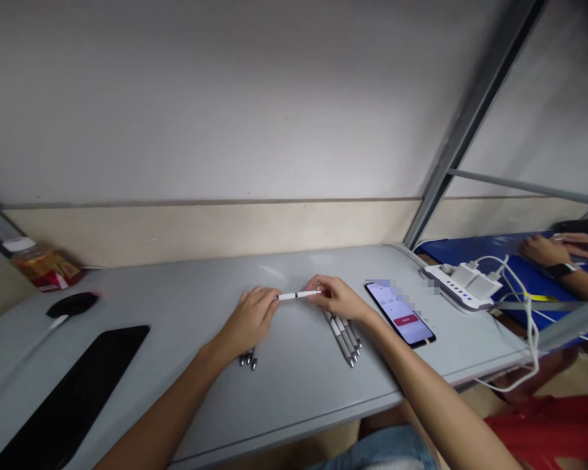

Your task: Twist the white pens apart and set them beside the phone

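A white pen with a dark band lies level between my two hands, above the grey desk. My left hand is closed round its left end, and the fingers of my right hand pinch the right end. Under my right wrist lies a bunch of several grey and white pens, tips toward me, partly covered by the hand. Below my left hand, several silver pen tips show; the hand hides the rest of these pieces.
A lit phone and a white power strip with plugs and cables stand to the right. On the left are a black slab, a black mouse-like object and a bottle. A co-worker's hands are at the far right.
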### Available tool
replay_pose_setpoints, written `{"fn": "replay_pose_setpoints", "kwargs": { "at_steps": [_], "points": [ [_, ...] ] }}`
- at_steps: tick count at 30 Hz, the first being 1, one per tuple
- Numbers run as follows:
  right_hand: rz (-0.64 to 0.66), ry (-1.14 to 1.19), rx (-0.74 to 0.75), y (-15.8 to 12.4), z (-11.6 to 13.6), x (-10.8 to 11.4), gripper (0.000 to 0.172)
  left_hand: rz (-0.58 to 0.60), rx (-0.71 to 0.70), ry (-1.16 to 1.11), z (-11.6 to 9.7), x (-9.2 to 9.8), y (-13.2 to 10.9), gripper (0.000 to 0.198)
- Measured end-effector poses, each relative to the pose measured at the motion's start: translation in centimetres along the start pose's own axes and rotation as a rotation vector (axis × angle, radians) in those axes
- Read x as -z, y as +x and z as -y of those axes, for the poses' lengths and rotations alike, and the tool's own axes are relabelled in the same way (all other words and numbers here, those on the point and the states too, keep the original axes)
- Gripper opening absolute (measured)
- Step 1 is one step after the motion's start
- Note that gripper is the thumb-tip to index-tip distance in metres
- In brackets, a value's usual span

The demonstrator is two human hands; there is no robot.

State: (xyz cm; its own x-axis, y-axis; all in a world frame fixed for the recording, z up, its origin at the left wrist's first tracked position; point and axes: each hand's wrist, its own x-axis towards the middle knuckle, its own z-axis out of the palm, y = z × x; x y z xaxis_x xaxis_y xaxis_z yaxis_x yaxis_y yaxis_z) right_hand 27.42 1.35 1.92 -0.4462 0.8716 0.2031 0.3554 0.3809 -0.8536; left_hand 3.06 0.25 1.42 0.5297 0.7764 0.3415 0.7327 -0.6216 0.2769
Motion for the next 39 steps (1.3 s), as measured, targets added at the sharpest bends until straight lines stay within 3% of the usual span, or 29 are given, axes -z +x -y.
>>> {"fn": "replay_pose_setpoints", "kwargs": {
  "at_steps": [3, 5, 7, 10, 13, 20, 26, 29, 32, 39],
  "points": [
    [0.035, -0.006, -0.071, 0.0, 0.1, 0.0, 0.044, 0.001, -0.008, -0.007, 0.1, 0.0, 0.0, 0.027],
    [-0.005, 0.007, -0.010, -0.1, 0.3, 0.1, 0.036, 0.001, -0.007, -0.008, 0.1, 0.0, 0.0, 0.027],
    [-0.041, 0.001, 0.073, -0.1, 0.5, 0.2, 0.039, 0.002, -0.006, -0.010, 0.2, 0.0, 0.0, 0.026],
    [-0.025, -0.074, 0.057, -0.1, 0.6, 0.2, 0.030, 0.004, -0.013, -0.017, 0.2, -0.1, -0.1, 0.027],
    [-0.025, -0.180, 0.013, -0.1, 0.6, 0.1, 0.047, 0.008, -0.008, -0.022, 0.3, -0.1, -0.1, 0.028],
    [-0.070, -0.309, 0.192, -0.2, 0.9, -0.2, 0.027, 0.055, 0.013, -0.048, 0.8, -0.2, 0.0, 0.033],
    [-0.006, -0.333, 0.111, -0.2, 1.1, -0.9, 0.030, 0.012, -0.014, 0.086, 1.1, -0.2, -0.1, 0.025],
    [0.031, -0.170, 0.034, -0.1, 0.9, -1.2, 0.037, -0.031, -0.038, 0.176, 0.9, 0.2, 0.0, 0.026],
    [0.038, 0.149, -0.091, 0.1, 0.8, -1.3, 0.042, -0.048, -0.045, 0.116, 0.4, 0.5, 0.1, 0.026],
    [-0.222, 0.960, -0.099, 0.7, 1.1, -0.3, 0.027, -0.035, -0.039, -0.043, -0.2, 0.8, 0.1, 0.029]
  ]
}}
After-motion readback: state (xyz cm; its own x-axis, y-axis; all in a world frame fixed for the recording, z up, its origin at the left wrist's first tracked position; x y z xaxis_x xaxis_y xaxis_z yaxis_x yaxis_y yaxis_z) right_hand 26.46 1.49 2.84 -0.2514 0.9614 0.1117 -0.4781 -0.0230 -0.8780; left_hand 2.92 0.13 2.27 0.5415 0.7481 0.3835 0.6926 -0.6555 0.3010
